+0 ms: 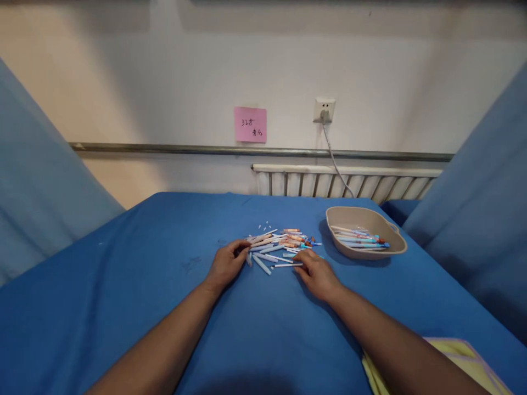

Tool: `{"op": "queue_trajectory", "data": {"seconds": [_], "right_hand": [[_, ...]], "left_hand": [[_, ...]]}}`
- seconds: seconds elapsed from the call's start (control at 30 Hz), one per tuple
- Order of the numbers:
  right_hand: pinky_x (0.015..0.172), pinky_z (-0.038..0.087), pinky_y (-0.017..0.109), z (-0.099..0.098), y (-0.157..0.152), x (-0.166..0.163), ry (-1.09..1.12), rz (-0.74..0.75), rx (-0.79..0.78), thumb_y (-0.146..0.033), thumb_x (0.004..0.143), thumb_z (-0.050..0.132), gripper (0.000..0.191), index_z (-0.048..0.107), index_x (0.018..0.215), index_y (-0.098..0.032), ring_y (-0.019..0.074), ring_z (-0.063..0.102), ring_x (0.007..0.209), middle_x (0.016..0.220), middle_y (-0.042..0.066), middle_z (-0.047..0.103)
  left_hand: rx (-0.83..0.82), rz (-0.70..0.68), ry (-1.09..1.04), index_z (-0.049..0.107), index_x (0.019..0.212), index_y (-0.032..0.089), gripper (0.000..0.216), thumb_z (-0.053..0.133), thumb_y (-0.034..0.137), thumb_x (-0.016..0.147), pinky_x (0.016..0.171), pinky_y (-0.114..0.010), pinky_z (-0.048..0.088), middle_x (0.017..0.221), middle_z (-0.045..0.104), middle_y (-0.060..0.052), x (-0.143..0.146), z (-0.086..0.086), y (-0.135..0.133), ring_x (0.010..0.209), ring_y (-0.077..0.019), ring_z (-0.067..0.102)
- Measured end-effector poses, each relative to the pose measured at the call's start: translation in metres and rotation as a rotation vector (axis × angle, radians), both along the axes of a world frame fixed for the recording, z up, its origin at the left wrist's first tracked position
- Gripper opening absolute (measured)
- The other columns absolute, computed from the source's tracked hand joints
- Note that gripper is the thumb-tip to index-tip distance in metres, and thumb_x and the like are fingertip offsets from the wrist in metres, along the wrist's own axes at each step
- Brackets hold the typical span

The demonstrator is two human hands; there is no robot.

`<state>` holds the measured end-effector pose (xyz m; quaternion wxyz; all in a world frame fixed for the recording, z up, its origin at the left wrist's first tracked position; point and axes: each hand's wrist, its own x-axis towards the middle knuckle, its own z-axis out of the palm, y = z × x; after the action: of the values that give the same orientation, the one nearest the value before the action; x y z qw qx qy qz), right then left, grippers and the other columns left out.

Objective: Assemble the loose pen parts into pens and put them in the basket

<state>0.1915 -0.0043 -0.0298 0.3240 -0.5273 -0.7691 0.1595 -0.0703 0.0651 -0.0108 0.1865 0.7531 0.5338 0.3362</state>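
A loose pile of pen parts lies on the blue cloth, with pale barrels, thin white refills and orange and blue pieces. At the pile's left edge is my left hand, its fingers curled in. A greyish-lilac pen barrel pokes out at its fingertips; the grip itself is partly hidden. My right hand pinches the right end of a thin white pen refill with a dark tip, low over the cloth. A pale blue barrel lies between the hands.
A beige basket with pens in it stands to the right of the pile. Small white bits lie behind the pile. A yellow cloth is at the front right. A radiator and a plugged-in socket are at the wall.
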Motion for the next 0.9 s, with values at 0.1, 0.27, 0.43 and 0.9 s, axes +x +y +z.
{"op": "queue_trajectory", "data": {"seconds": [0.1,0.27,0.43,0.9], "right_hand": [[0.087,0.041,0.028,0.002,-0.003,-0.003,-0.141,0.019,-0.022,-0.021,0.085,0.053,0.025,0.057,0.11,-0.02,0.0172,0.055,0.1,0.107,0.006,0.06],[0.08,0.041,0.027,0.005,-0.005,-0.002,-0.279,-0.029,-0.07,-0.024,0.088,0.049,0.015,0.06,0.098,-0.021,0.0173,0.058,0.091,0.097,0.006,0.062],[0.076,0.04,0.029,0.013,-0.009,-0.003,-0.397,-0.045,-0.062,-0.021,0.088,0.047,0.014,0.06,0.091,-0.02,0.0197,0.058,0.087,0.091,0.008,0.062],[0.072,0.042,0.028,0.005,-0.007,0.0,0.055,-0.075,0.059,-0.023,0.09,0.039,0.017,0.055,0.091,-0.019,0.0167,0.056,0.08,0.087,0.005,0.06]], "left_hand": [[0.025,-0.12,0.065,0.067,0.093,0.019,0.023,0.051,0.03,0.081,0.079,-0.028,0.047,0.091,0.07,-0.003,0.004,0.001,-0.007,0.083,-0.0172,0.062],[0.046,-0.427,0.227,0.066,0.095,0.023,0.017,0.054,0.024,0.083,0.092,-0.03,0.038,0.096,0.067,-0.002,0.014,0.012,-0.02,0.095,-0.0171,0.057],[0.054,-0.498,0.356,0.064,0.1,0.025,0.018,0.054,0.026,0.085,0.095,-0.034,0.033,0.1,0.065,-0.003,0.02,0.019,-0.024,0.099,-0.0188,0.053],[0.104,-0.372,0.187,0.061,0.095,0.022,0.017,0.048,0.031,0.088,0.093,-0.033,0.036,0.101,0.063,-0.003,0.024,0.009,-0.028,0.1,-0.0187,0.052]]}}
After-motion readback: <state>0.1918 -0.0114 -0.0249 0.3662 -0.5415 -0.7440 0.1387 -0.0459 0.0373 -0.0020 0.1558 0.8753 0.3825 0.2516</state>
